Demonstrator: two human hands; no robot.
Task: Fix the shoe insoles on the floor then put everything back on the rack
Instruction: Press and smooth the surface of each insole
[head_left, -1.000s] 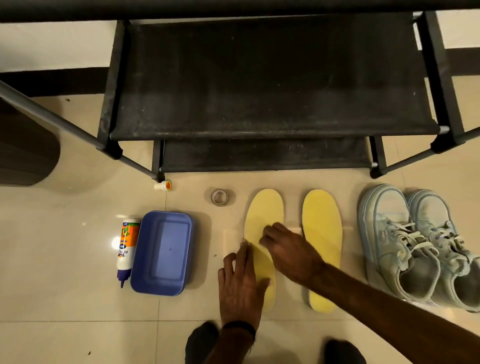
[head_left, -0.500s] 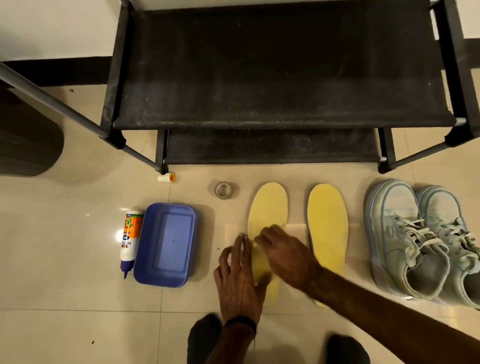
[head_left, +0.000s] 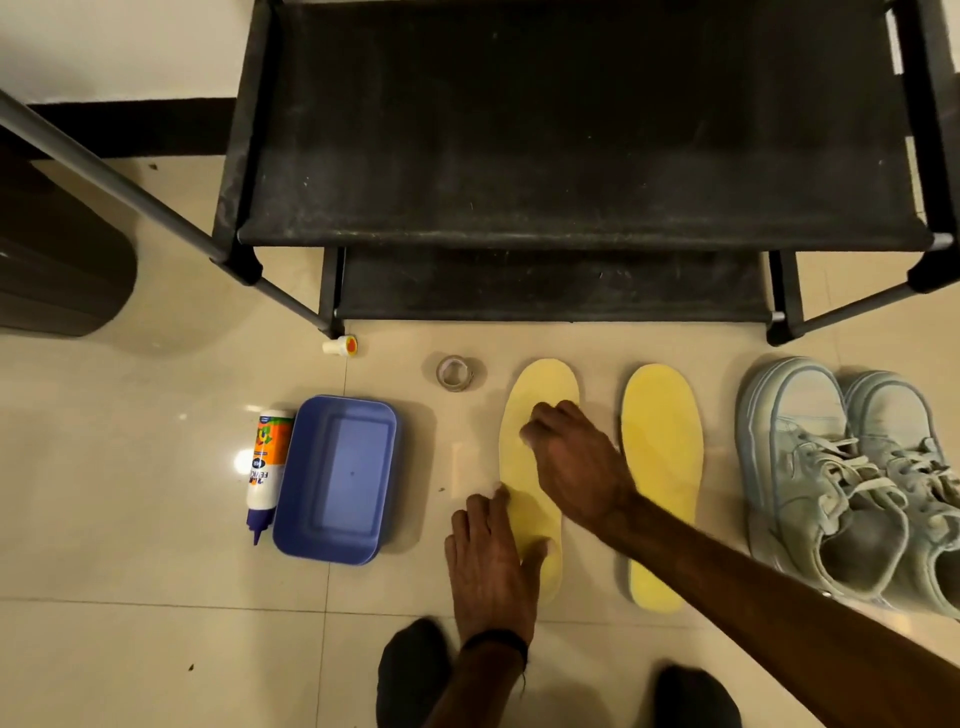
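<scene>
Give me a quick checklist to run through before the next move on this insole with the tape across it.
1. Left insole held steady: ok, the left hand lies flat on its heel end.
2. Right hand on the tape strip: ok, its curled fingers press at mid-insole.
3. Strip stuck down smooth: cannot tell, it is clear and barely visible.
4. Tape roll within reach: ok, on the floor beside the insole's toe.
5. Glue bottle capped: not ok, its cap lies apart by the rack leg.
6. Right insole and shoes back on the rack: not ok, they're on the floor.
</scene>
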